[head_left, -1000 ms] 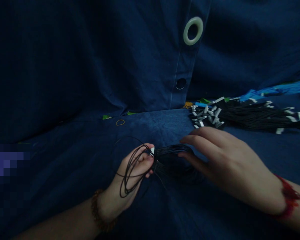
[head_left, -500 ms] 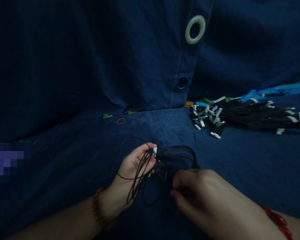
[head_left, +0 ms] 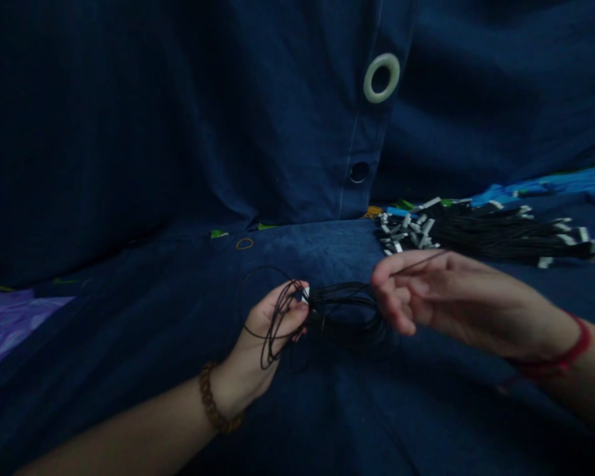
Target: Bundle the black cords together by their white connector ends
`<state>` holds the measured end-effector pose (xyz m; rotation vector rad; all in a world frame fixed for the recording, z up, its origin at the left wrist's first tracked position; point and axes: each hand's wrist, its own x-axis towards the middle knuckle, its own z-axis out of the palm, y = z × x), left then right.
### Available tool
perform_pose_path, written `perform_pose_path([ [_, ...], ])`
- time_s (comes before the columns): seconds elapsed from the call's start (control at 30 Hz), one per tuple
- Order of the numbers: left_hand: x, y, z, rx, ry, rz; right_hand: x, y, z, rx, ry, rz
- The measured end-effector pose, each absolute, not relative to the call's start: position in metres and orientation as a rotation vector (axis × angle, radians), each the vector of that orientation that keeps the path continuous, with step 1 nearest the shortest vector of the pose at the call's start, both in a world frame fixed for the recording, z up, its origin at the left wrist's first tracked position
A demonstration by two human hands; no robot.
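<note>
My left hand (head_left: 272, 324) pinches a coiled bundle of thin black cable (head_left: 344, 294) near a small white connector (head_left: 305, 295). Loose loops of the cable fall over the fingers and wrist side of this hand. At the right end of the coil is my right hand (head_left: 426, 297), palm turned partly up and fingers curled. A single strand of black cable runs across it, and the fingers hold this strand. The coil's far right end is partly hidden behind the right fingertips, and its lower loops are dark.
A pile of black cables (head_left: 496, 231) with white connectors lies at the back right, beside blue plastic (head_left: 565, 182). A rubber band (head_left: 244, 244) rests on the blue cloth (head_left: 322, 244). Purple plastic (head_left: 20, 324) is at far left. A blue curtain with a ring eyelet (head_left: 381, 78) hangs behind.
My right hand has moved up and turned its palm toward view, away from below the coil. My left hand keeps its hold on the coil, nearly in place.
</note>
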<state>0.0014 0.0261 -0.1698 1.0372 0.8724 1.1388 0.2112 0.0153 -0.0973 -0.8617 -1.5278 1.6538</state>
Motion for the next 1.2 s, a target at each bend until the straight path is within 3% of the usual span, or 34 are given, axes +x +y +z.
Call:
perform_pose_path([
  [0.13,0.001,0.026,-0.171,1.036,0.859,1.17,0.223,0.01,-0.079,-0.85,-1.496,1.026],
  [0.2,0.0,0.026,-0.17,1.022,0.844,1.159,0.221,0.002,-0.076,-0.793,-1.39,0.958],
  [0.4,0.0,0.021,-0.165,1.009,0.809,1.202,0.189,-0.029,-0.092,-0.948,-1.673,1.612],
  [0.43,0.0,0.02,-0.165,1.002,0.793,1.218,0.185,-0.032,-0.097,-1.041,-1.829,1.525],
  [0.57,0.001,0.018,-0.164,0.982,0.726,1.219,0.181,-0.036,-0.116,-1.334,-2.247,0.577],
  [0.63,0.003,0.018,-0.164,0.98,0.701,1.219,0.183,-0.036,-0.12,-1.341,-2.31,0.38],
  [1.2,-0.002,0.022,-0.171,1.131,0.59,1.159,0.187,-0.034,-0.127,-1.218,-2.348,0.237],
])
